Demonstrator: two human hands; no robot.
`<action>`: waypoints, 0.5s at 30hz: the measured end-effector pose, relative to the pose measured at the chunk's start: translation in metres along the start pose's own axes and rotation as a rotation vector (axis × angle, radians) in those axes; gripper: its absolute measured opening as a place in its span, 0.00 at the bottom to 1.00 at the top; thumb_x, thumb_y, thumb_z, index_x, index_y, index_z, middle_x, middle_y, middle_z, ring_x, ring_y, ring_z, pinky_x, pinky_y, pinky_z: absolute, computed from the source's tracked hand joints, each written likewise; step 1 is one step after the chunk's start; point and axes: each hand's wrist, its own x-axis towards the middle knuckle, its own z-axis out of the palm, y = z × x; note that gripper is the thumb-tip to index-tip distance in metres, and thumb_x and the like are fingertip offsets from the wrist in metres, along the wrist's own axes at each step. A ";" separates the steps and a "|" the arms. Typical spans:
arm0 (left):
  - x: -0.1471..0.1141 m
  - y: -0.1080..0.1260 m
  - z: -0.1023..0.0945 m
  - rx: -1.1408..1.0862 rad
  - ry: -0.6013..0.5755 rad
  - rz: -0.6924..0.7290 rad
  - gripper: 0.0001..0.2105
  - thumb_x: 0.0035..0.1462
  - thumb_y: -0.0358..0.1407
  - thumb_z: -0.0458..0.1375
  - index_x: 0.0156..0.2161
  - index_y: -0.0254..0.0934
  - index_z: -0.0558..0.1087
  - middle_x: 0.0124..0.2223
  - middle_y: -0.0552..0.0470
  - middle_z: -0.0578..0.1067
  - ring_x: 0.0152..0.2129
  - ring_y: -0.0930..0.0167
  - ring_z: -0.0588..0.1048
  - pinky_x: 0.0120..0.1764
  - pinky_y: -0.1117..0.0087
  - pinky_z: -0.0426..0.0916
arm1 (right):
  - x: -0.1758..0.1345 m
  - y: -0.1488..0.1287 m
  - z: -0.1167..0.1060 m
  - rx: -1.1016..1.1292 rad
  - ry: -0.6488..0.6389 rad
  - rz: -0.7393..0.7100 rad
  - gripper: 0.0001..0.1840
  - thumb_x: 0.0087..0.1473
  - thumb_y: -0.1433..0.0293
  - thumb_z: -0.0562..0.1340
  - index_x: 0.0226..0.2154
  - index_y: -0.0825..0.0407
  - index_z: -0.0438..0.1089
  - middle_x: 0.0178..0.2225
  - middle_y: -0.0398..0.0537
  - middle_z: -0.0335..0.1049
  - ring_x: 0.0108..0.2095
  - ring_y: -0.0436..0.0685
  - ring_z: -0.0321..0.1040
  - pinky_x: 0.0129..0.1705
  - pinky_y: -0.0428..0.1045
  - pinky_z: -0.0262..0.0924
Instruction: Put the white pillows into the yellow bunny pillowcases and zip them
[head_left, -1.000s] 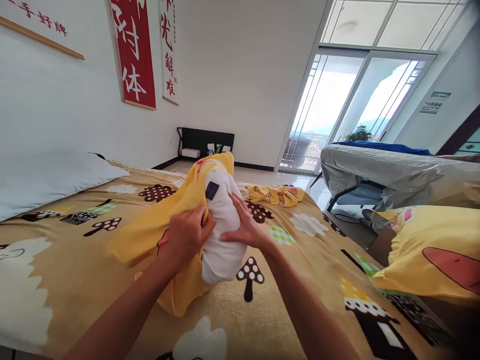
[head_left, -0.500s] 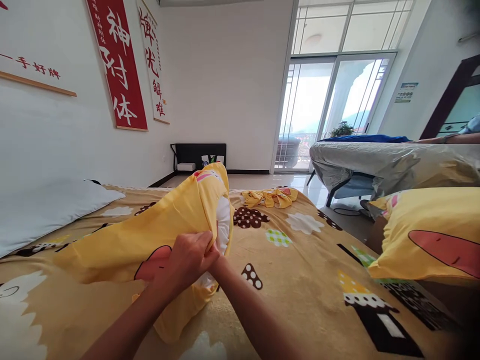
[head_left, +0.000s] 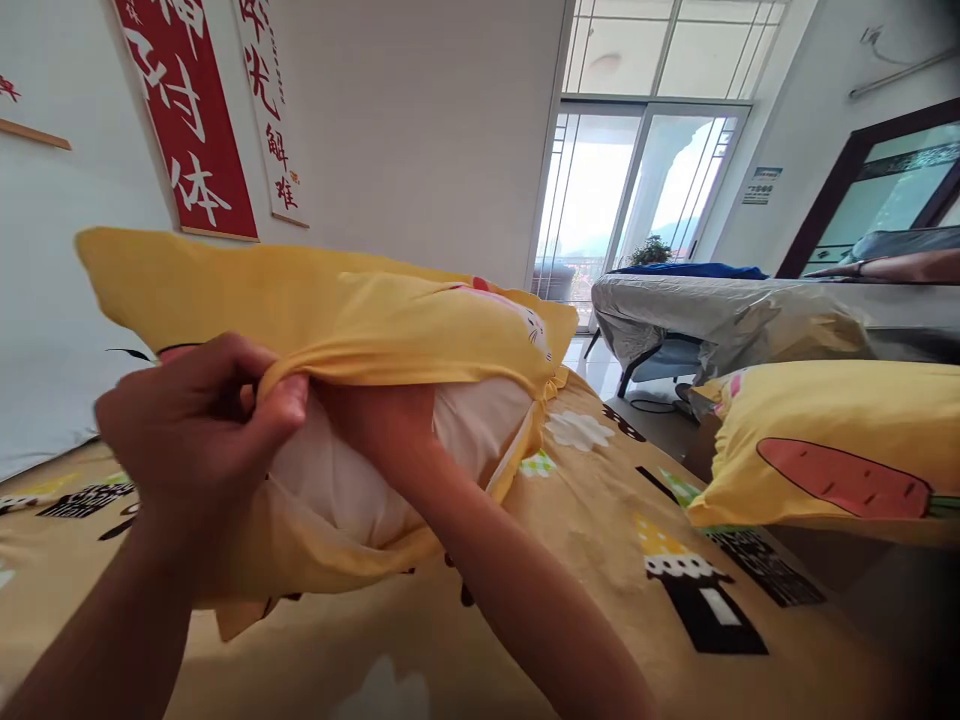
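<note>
A yellow pillowcase (head_left: 300,310) with a printed animal face is lifted off the bed, its mouth facing me. Inside it sits a white pillow (head_left: 480,420). My left hand (head_left: 199,420) is closed on the upper edge of the opening, thumb pressed against the cloth. My right hand (head_left: 375,415) reaches in through the mouth, between the upper cloth and the white pillow; its fingers are hidden. Below hangs the lower edge of the opening, slack.
A patterned tan blanket (head_left: 585,560) covers the bed. At the right lies another yellow pillow (head_left: 840,430) with a carrot print. Beyond it stands a plastic-covered table (head_left: 675,300), with a person's arm (head_left: 907,267) at its far right.
The pillowcase has been raised and swung so its mouth faces me. My hands have moved apart: the left to the left along the edge, the right into the opening.
</note>
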 end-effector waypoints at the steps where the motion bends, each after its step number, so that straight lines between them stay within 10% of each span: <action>1: -0.003 -0.014 0.011 0.021 0.020 0.051 0.10 0.48 0.41 0.55 0.23 0.38 0.65 0.19 0.58 0.62 0.20 0.76 0.60 0.26 0.73 0.55 | -0.006 0.003 0.001 -0.005 -0.006 0.026 0.23 0.64 0.53 0.47 0.42 0.48 0.71 0.45 0.48 0.72 0.48 0.61 0.64 0.54 0.59 0.55; 5: -0.046 -0.074 0.056 0.067 -0.112 0.287 0.12 0.49 0.36 0.52 0.18 0.37 0.60 0.14 0.59 0.58 0.14 0.78 0.57 0.21 0.75 0.54 | -0.068 0.044 0.014 -0.052 -0.234 -0.167 0.21 0.63 0.56 0.51 0.44 0.49 0.72 0.44 0.50 0.73 0.48 0.59 0.66 0.53 0.54 0.58; 9: -0.077 -0.105 0.057 0.130 -0.142 0.385 0.13 0.54 0.33 0.52 0.19 0.36 0.60 0.15 0.59 0.60 0.14 0.79 0.59 0.21 0.76 0.55 | -0.126 0.106 0.009 -0.111 -0.212 -0.527 0.21 0.63 0.64 0.51 0.56 0.50 0.64 0.53 0.52 0.67 0.55 0.57 0.60 0.58 0.53 0.52; 15: -0.083 -0.087 0.041 0.050 -0.095 0.654 0.14 0.52 0.26 0.54 0.20 0.37 0.57 0.17 0.58 0.62 0.15 0.77 0.61 0.23 0.74 0.56 | -0.113 0.177 -0.011 -0.425 0.014 0.468 0.29 0.56 0.66 0.55 0.59 0.58 0.57 0.53 0.62 0.62 0.53 0.65 0.59 0.51 0.57 0.57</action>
